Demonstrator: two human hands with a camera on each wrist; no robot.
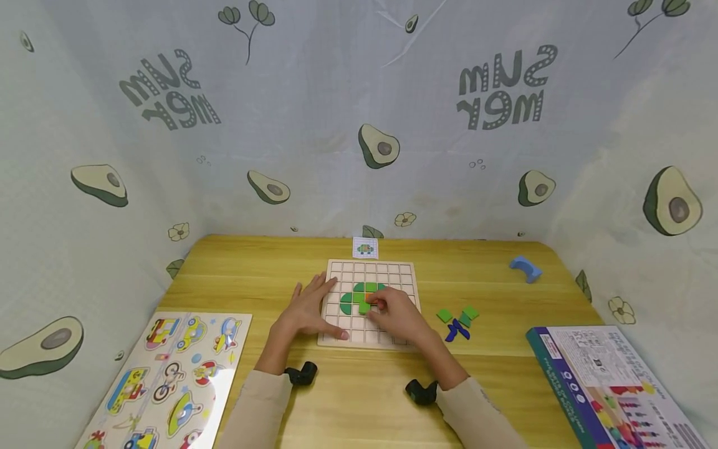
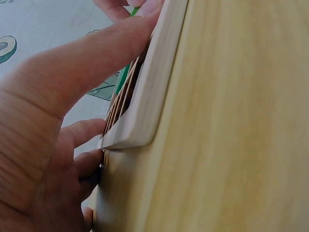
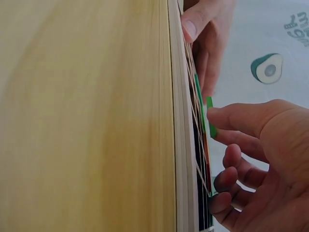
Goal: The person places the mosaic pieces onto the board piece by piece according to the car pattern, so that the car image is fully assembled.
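R hand [image 1: 399, 315] pinches a green tile [image 1: 364, 307] over the grid board [image 1: 370, 271] mid-table [image 1: 252, 274], by the green pieces already set; L hand [image 1: 310, 308] lies flat, grip spread, on board's left edge

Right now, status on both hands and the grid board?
Left hand flat, steadying grid board. Right hand pinching green tile over the green pattern. Loose green and blue pieces lie right of board, clear.
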